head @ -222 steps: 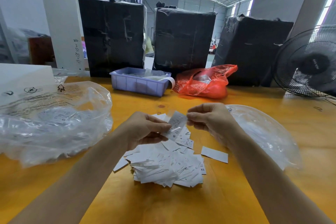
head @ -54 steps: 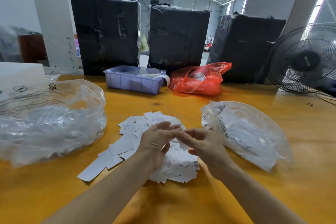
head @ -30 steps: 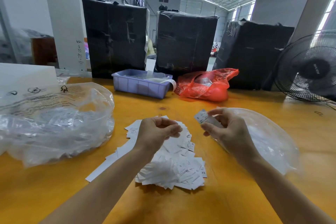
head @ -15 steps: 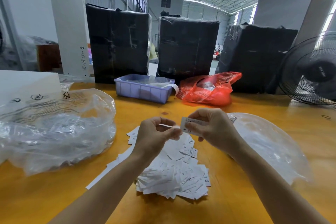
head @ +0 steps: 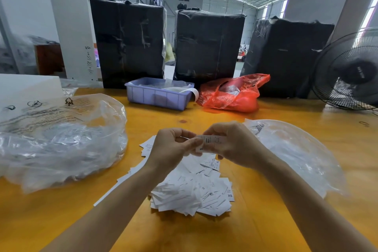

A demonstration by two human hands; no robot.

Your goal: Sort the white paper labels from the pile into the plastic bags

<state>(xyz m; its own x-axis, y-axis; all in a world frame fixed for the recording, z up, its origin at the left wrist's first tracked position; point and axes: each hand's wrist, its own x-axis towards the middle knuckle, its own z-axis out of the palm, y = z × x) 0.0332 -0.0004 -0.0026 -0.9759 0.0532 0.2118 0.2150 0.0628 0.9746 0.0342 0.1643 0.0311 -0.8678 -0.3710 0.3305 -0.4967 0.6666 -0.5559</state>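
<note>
Head view. Compared with half a second ago, I see both hands closer together above the pile of labels (head: 192, 188). The left hand (head: 173, 149) now pinches the left end of the label (head: 210, 143), which the right hand (head: 233, 145) alone held before. The right hand keeps its fingers curled round the right end. The label is held flat between the two hands, printed face toward the camera, just above the far edge of the pile. The left hand also pinches a second thin white slip, mostly hidden; I cannot tell what it is.

The pile lies on the bench (head: 286, 221), a yellow wooden surface, directly below the hands. A large clear plastic bag (head: 61, 139) sits on the left, well apart from the pile, with white slips inside. A flatter clear bag (head: 296, 153) lies just beside the right hand.

At the far edge of the bench stand a purple tray (head: 157, 96) and, touching its right end, a red plastic bag (head: 233, 94). A black fan (head: 347, 71) stands at far right. Three black wrapped bales (head: 208, 45) stand behind the bench in a warehouse hall with a steel truss roof.
</note>
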